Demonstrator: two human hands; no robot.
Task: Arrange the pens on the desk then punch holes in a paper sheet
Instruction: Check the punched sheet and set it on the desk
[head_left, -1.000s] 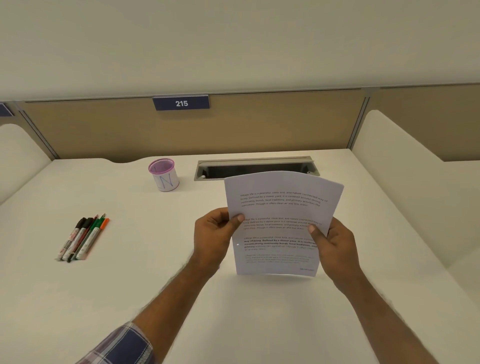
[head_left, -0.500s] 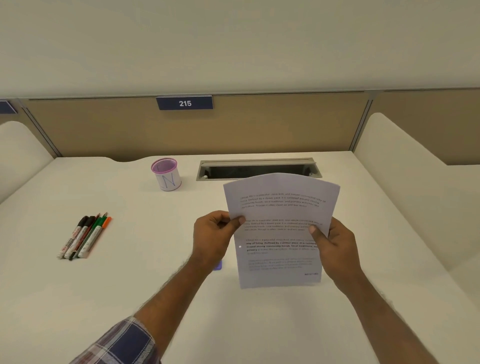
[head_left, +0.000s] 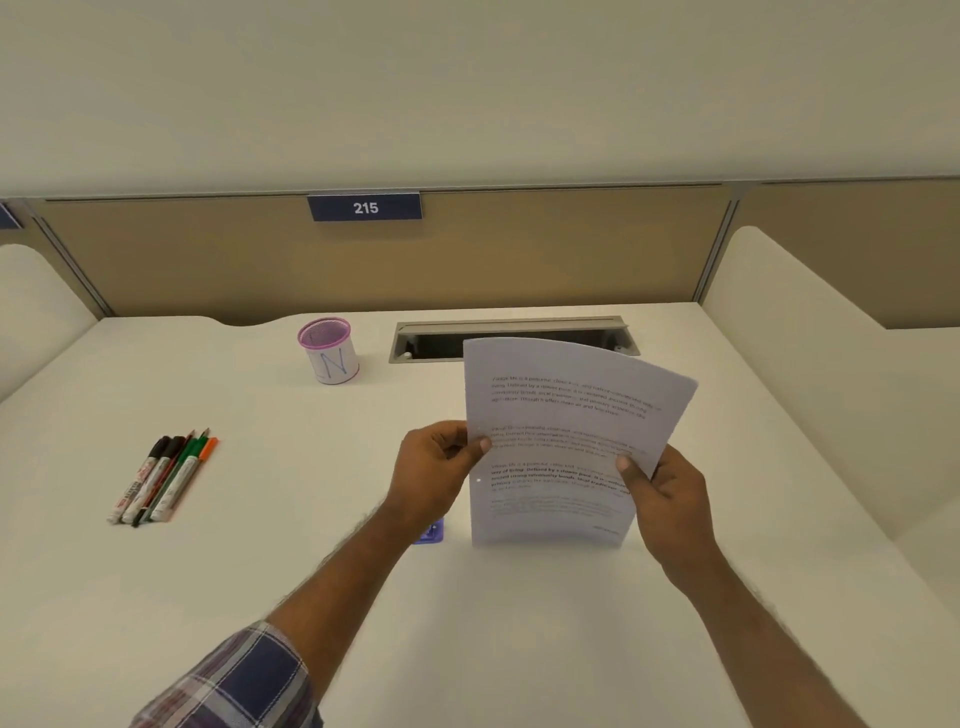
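Both hands, left hand (head_left: 436, 467) and right hand (head_left: 667, 493), pinch the printed sheet (head_left: 561, 441) mid-frame, tilted slightly rightward since; hole punch (head_left: 430, 532) newly exposed beneath, punching seemingly underway.

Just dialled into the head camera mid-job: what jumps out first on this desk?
The printed paper sheet dominates the centre, held upright above the desk, with the left hand pinching its left edge and the right hand its right edge. At the left, the pens lie side by side in a neat row. Behind them, a pink mesh pen cup stands near the back edge.
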